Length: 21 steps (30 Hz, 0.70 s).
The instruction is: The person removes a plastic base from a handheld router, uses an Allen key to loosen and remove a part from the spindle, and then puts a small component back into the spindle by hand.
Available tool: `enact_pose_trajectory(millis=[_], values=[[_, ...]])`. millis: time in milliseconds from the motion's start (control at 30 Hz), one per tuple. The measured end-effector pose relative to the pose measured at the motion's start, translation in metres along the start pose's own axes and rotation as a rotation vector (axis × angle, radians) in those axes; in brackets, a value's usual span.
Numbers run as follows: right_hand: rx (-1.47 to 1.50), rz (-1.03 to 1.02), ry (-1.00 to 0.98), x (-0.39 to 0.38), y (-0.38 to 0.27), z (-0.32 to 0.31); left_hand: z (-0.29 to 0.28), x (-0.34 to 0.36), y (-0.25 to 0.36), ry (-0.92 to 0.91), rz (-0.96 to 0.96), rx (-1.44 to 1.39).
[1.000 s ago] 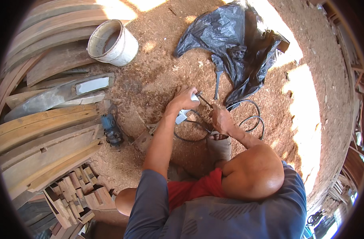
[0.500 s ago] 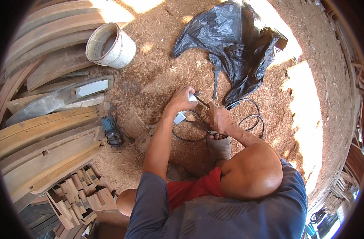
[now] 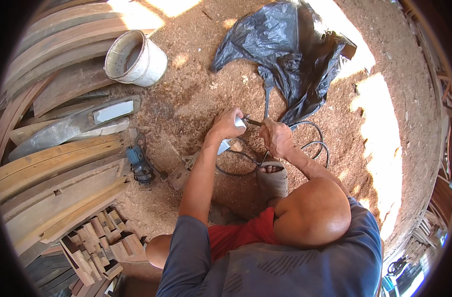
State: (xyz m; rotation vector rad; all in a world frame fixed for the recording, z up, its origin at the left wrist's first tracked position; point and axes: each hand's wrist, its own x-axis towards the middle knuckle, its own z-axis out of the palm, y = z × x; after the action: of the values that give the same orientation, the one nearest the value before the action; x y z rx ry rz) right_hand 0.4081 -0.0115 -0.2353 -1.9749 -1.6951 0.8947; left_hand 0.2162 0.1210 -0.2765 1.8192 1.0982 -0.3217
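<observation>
My left hand [image 3: 228, 124] is closed round a small white object [image 3: 240, 122] whose kind I cannot make out. Fingers of my right hand [image 3: 278, 139] wrap a dark, thin rod-like tool [image 3: 254, 122], its far end meeting the white object. Below my left hand, a pale box-like piece [image 3: 223, 146] shows partly behind the forearm. A black cable [image 3: 238, 173] loops over the ground under and beside both hands. My sandalled foot [image 3: 272, 179] rests just below the right hand.
A crumpled black plastic bag [image 3: 270, 37] lies ahead, with a dark flat-ended bar [image 3: 267, 104] beside it. A whitish bucket [image 3: 147, 64], curved timbers [image 3: 62, 153] and a blue power tool [image 3: 139, 163] are at left. Wood offcuts [image 3: 95, 242] pile up lower left.
My right hand has risen slightly and turned, bringing the dark tool from a slant to nearly level. The left hand stays almost in place on the white object.
</observation>
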Motion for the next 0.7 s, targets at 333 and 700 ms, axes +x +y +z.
enact_pose_trajectory(millis=[333, 700], values=[[-0.033, 0.104, -0.186, 0.013, 0.009, -0.018, 0.003, -0.010, 0.030, 0.032, -0.158, 0.234], [0.280, -0.046, -0.268, 0.046, -0.014, -0.036, -0.021, -0.067, 0.036, 0.190, -0.084, -0.171]])
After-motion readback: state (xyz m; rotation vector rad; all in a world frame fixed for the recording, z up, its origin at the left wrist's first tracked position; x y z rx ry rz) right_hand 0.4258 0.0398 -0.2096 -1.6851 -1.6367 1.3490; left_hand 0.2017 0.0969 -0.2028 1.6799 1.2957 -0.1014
